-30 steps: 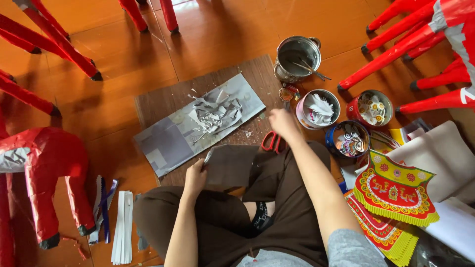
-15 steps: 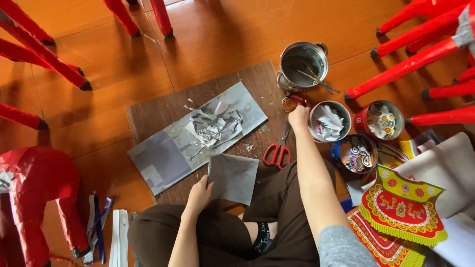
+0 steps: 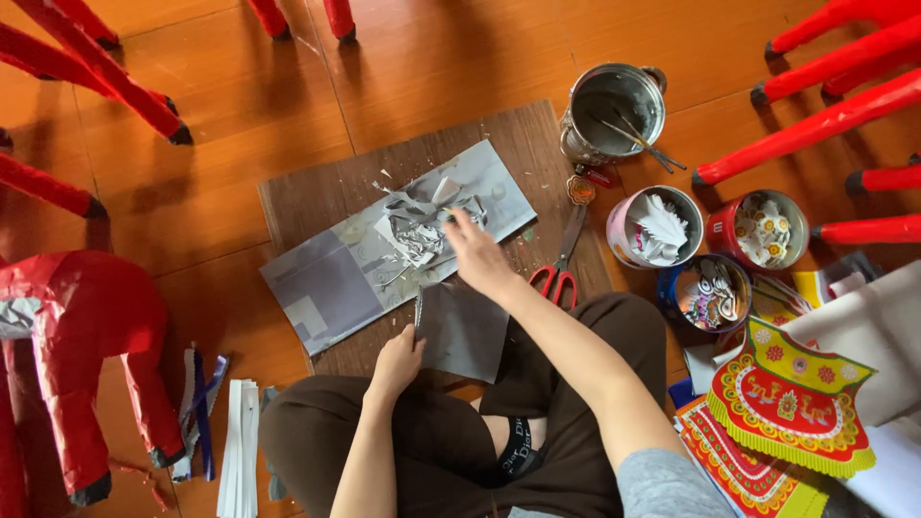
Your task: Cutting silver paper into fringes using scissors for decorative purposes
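I sit cross-legged on the wooden floor before a dark brown board (image 3: pixel 317 192). My left hand (image 3: pixel 398 360) pinches the left edge of a dark grey sheet of paper (image 3: pixel 465 331) resting against my knee. My right hand (image 3: pixel 475 251) reaches forward over a long grey sheet (image 3: pixel 326 283) on the board, its fingertips at a pile of silver paper scraps (image 3: pixel 414 230). Whether those fingers hold a scrap is unclear. Red-handled scissors (image 3: pixel 558 273) lie on the board just right of my right wrist.
A steel pot (image 3: pixel 614 110) with thin tools stands at the back right, beside three round tins (image 3: pixel 657 225) of paper cut-outs. Colourful fringed paper ornaments (image 3: pixel 787 398) lie at the right. Red paper-covered frames (image 3: pixel 82 326) surround the area; white strips (image 3: pixel 240 446) lie at the left.
My right hand has pulled back from the tins and scissors at the right and moved left onto the scrap pile. My left hand keeps hold of the dark grey sheet.
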